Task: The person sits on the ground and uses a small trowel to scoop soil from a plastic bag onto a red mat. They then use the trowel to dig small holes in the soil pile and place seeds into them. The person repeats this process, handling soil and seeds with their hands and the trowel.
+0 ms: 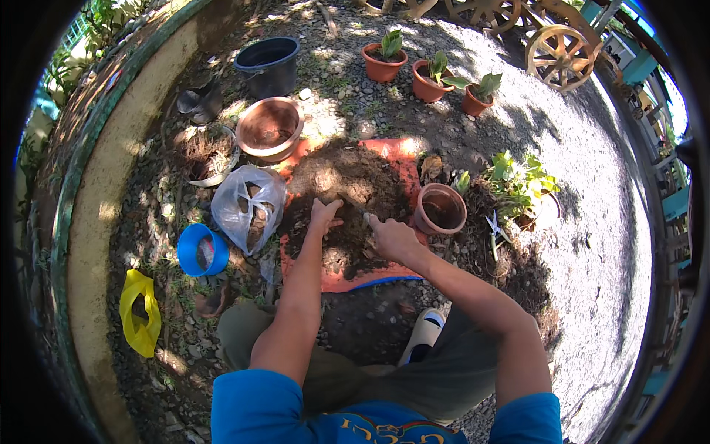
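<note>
A mound of dark soil [355,172] is spread over an orange sheet [391,145] on the ground before me. My right hand [395,238] grips the light handle of a hand trowel [355,204], its blade partly hidden in the soil. At the left of the blade, my left hand [326,213] touches the soil with fingers apart and holds nothing that I can see. Close to the sheet's right edge stands a brown plastic pot [440,208] with some soil inside. A clear plastic bag [249,208] with brown material lies left of my left hand.
Left are a blue container [203,250], a yellow plastic bag [140,313], a terracotta-coloured pot [270,129] and a black bucket [267,67]. Pruning shears [495,235] lie right, near a leafy plant [521,183]. Potted plants [384,58] stand beyond. A low wall [111,183] curves along the left.
</note>
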A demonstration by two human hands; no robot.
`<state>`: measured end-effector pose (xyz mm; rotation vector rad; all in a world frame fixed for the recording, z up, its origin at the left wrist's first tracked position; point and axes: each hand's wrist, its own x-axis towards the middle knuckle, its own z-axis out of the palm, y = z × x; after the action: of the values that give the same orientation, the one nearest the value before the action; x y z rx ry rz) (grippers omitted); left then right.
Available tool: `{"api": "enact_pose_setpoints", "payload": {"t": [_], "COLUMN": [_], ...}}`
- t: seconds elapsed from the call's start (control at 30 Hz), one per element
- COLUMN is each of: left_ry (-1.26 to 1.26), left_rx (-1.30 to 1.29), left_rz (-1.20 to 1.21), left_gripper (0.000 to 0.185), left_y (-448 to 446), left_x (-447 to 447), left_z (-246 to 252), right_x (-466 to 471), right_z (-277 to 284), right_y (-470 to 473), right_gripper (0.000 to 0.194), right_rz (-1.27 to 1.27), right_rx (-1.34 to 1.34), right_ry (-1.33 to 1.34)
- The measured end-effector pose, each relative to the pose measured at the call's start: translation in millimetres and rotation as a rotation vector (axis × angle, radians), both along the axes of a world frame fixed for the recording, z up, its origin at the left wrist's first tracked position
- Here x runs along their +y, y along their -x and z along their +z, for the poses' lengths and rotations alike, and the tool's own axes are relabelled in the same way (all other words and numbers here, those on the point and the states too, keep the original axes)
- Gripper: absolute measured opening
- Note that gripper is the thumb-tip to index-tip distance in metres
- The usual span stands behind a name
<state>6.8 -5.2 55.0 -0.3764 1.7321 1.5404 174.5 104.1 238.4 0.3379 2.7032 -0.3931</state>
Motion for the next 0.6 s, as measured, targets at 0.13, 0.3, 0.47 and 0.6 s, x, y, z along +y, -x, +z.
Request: {"api": "enact_pose_setpoints", "payload": {"t": [0.13,0.3,0.47,0.6], "left_ry": [0.043,0.014,0.035,0.015], "left_rx": [0.157,0.187,0.259,0.194], "left_rz": [0.053,0.104,0.040,0.029], "left_gripper": [0.105,0.095,0.066,0.075], "left_y": [-3.1,-13.7,-27.4,-20.0], "left_x": [10.8,17.4,11.5,6.3], "left_z": [-24.5,-30.3,-20.3,-17.3], "right_x": [6.4,13.6,10.5,52.4], "right_z": [-19.2,-51.1,-98.7,-122.8], "right_y": [22.6,48.2,89.6,97.5], "right_gripper": [0.043,0.047,0.042,0.038], "right_rz": [0.018,-0.019,-0.142,-0.055], "right_rx": [-0.052,-0.050,-0.033,-0.077], "right_ry": [-0.014,0.027,0.078,0.164]}}
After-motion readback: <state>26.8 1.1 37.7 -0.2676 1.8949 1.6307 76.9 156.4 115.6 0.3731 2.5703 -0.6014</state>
